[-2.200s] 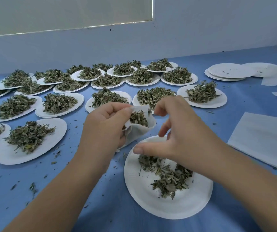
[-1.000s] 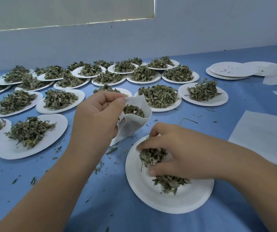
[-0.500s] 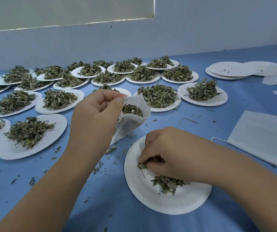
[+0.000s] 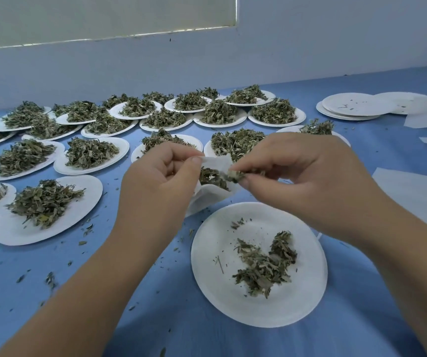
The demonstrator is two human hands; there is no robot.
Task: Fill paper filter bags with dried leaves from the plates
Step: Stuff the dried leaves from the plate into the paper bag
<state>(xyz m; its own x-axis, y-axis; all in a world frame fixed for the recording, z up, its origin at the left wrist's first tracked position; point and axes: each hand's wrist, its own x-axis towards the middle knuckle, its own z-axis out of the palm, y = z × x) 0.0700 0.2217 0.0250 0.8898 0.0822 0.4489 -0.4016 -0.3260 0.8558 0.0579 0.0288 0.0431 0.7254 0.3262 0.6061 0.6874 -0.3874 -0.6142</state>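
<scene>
Pinching leaves (image 4: 235, 174) in right hand (image 4: 307, 176) at bag (image 4: 216, 163) mouth, left hand (image 4: 161, 184) pinching rim open; next, drop them in.

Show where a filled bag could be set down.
Bare cloth lies near-left, in front of the heaped plate, crumbs only. A strip runs between the empty stack and the sheet. Back left is crowded.

The person's left hand (image 4: 155, 184) and right hand (image 4: 310, 176) are bare, with short, neatly cut nails that show best on the left thumb (image 4: 193, 163) and the right thumb (image 4: 246, 182). The left forearm (image 4: 78, 292) and the right forearm (image 4: 400, 253) are bare too, smooth and rather slim, uncovered all the way to the lower edge of the view.
</scene>
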